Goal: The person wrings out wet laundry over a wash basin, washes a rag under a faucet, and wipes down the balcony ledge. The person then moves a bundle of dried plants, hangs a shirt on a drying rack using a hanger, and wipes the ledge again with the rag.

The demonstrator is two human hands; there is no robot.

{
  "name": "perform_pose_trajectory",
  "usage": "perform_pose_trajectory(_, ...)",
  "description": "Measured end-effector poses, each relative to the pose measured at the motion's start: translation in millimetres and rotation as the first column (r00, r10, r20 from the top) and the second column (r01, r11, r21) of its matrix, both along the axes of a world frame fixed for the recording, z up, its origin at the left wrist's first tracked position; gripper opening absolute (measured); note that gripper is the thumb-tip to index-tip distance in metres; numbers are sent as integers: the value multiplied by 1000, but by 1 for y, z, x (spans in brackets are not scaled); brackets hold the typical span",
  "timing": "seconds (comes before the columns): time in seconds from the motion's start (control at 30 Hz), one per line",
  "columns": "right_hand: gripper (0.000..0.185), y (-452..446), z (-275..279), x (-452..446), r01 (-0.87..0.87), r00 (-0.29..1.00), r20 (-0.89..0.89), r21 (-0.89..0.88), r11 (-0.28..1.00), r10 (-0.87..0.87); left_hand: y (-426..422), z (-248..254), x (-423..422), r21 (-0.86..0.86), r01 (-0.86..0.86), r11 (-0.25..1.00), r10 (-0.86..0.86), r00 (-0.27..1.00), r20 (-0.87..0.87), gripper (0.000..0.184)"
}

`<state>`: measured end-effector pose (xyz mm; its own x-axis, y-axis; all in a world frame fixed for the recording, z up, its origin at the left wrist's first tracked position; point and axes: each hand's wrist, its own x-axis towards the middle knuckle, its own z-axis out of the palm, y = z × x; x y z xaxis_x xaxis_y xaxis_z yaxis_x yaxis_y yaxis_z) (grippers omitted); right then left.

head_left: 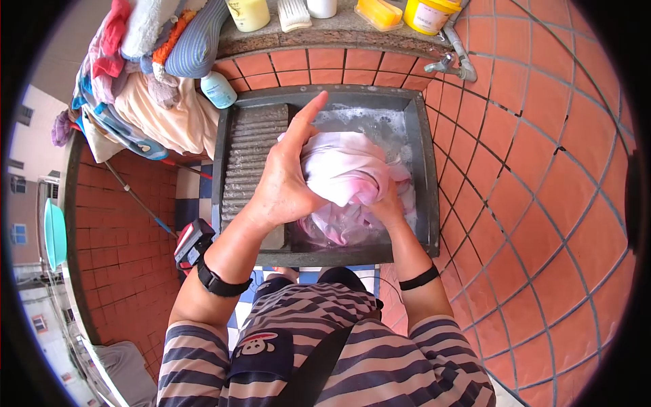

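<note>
A wet white-and-pink cloth [344,163] is bunched up above the wash sink [319,258], its lower folds hanging into the soapy water. My right hand [388,205] grips the cloth from its right side, with most fingers hidden behind the fabric. Against the cloth's left side lies my left hand [288,173], open, one finger stretched straight out past the fabric. Its thumb is partly covered by the cloth. The ribbed washboard [254,152] forms the sink's left part. Suds [380,119] float at the back of the basin.
A pump bottle [218,89] stands by the sink's back left corner, next to a heap of laundry [163,112]. Along the ledge are a yellow tub [428,17], an orange soap box [380,13] and a brush [293,15]. A tap [444,64] juts out at back right.
</note>
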<state>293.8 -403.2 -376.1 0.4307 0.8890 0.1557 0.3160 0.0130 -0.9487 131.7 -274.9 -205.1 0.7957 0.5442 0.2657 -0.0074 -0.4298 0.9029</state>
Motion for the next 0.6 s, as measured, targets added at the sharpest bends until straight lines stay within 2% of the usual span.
perform_pose_trajectory(0.07, 61, 4, 7, 2, 110, 966, -235, 9, 994, -105, 7, -1, -9, 29, -23, 999, 23, 1000, -18, 101)
perform_pose_trajectory(0.13, 36, 10, 43, 15, 288, 918, -340, 218, 932, -204, 19, 4, -21, 95, -78, 992, 78, 997, 2, 100)
perform_pose_trajectory(0.17, 35, 11, 63, 34, 315, 910, -365, 295, 902, -199, 21, 2, -23, 134, -121, 984, 116, 992, 51, 100)
perform_pose_trajectory(0.2, 34, 9, 103, 44, 353, 891, -413, 373, 858, -187, 23, 9, -30, 88, -104, 991, 109, 993, -55, 101)
perform_pose_trajectory(0.27, 33, 13, 180, 53, 365, 870, -484, 512, 777, -90, 22, 4, -31, 299, -80, 951, 97, 994, -43, 103)
perform_pose_trajectory(0.3, 31, 10, 210, 50, 332, 918, -373, 536, 776, -135, 21, 3, -32, 416, -107, 903, 138, 989, -45, 98)
perform_pose_trajectory(0.33, 29, 7, 234, 46, 304, 948, -260, 555, 774, -185, 16, 5, -34, 411, -106, 905, 133, 990, -38, 98)
perform_pose_trajectory(0.37, 29, 7, 254, 38, 307, 947, -255, 556, 773, -194, 10, 8, -37, 306, -128, 943, 173, 977, -124, 93)
perform_pose_trajectory(0.4, 27, 12, 272, 27, 281, 958, -141, 610, 740, -248, 5, 12, -40, 203, -156, 967, 199, 956, -214, 90)
perform_pose_trajectory(0.43, 25, 16, 279, 18, 245, 952, -28, 660, 710, -304, 1, 16, -45, -188, -30, 982, -32, 947, -319, 88)
perform_pose_trajectory(0.47, 25, 16, 281, 12, 249, 950, -25, 662, 707, -311, -3, 21, -49, -506, 152, 849, -344, 885, -313, 98)
perform_pose_trajectory(0.5, 30, 17, 282, 8, 227, 937, 61, 640, 734, -343, -11, 15, -53, -805, 225, 549, -516, 849, -114, 105)
perform_pose_trajectory(0.53, 36, 20, 283, 2, 207, 917, 147, 618, 758, -371, -19, 7, -54, -951, 269, 150, -587, 798, 134, 113)
perform_pose_trajectory(0.57, 22, 24, 279, -15, 169, 955, 80, 649, 742, -287, -26, 4, -49, -945, 318, -78, -475, 822, 316, 117)
perform_pose_trajectory(0.6, 26, 25, 269, -29, 122, 970, 96, 601, 790, -222, -31, 2, -42, -880, 373, -294, -324, 827, 459, 121)
